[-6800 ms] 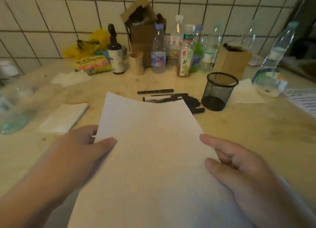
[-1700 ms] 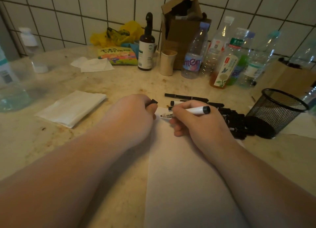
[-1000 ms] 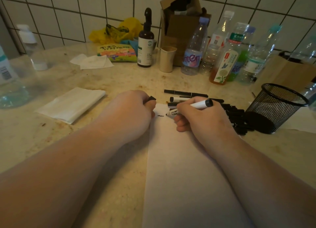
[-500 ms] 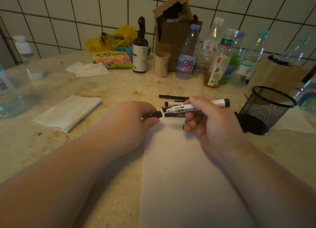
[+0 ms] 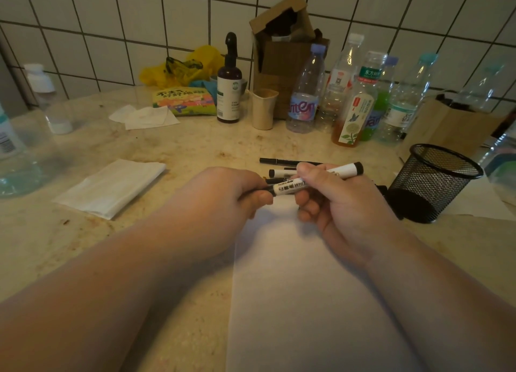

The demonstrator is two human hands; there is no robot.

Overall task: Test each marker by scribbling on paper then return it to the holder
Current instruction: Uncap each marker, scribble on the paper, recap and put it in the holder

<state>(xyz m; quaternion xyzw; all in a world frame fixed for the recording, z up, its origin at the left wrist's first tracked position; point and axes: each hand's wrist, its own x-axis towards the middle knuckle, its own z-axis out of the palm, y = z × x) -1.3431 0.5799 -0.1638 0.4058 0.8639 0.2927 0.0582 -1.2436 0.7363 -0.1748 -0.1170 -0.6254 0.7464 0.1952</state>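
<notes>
Both forearms reach forward over the paper [image 5: 307, 288] on the surface [image 5: 195, 148]. The right hand [image 5: 343, 204] curls its grip round the white marker [image 5: 290, 187], held level; the left hand [image 5: 223, 201] pinches its black cap end. Beyond, the mesh holder [image 5: 435, 182] stands right.

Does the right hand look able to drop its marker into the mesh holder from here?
Probably yes. The right hand grips the white marker, and the mesh holder stands upright and open just to its right, nothing between. The left hand pinches the marker's cap end and must let go first.
</notes>
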